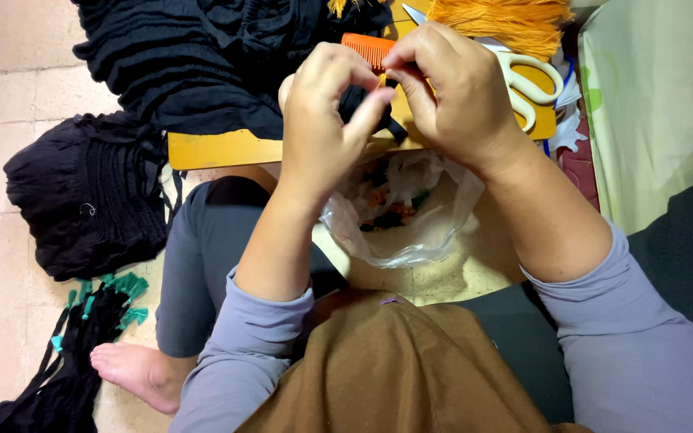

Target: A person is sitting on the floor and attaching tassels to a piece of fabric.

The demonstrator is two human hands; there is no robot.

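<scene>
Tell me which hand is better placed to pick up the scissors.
Right. The right hand sits directly beside the scissors, almost touching the white handles. The left hand is farther away, across the orange comb, pinching black fabric.

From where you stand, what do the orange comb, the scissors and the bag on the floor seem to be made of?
Orange comb: likely plastic, uniform colour, moulded teeth.
Scissors: smooth cream handles, probably plastic; the blade tip looks like bare metal.
Bag: thin clear plastic film, crinkled and glossy, scraps showing through.

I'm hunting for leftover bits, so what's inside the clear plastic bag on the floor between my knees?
Inside the crumpled clear plastic bag lie small scraps in orange, green and black, probably thread or fabric trimmings. The bag's folds blur them, and my hands cover its upper edge, so anything deeper is hidden.
</scene>
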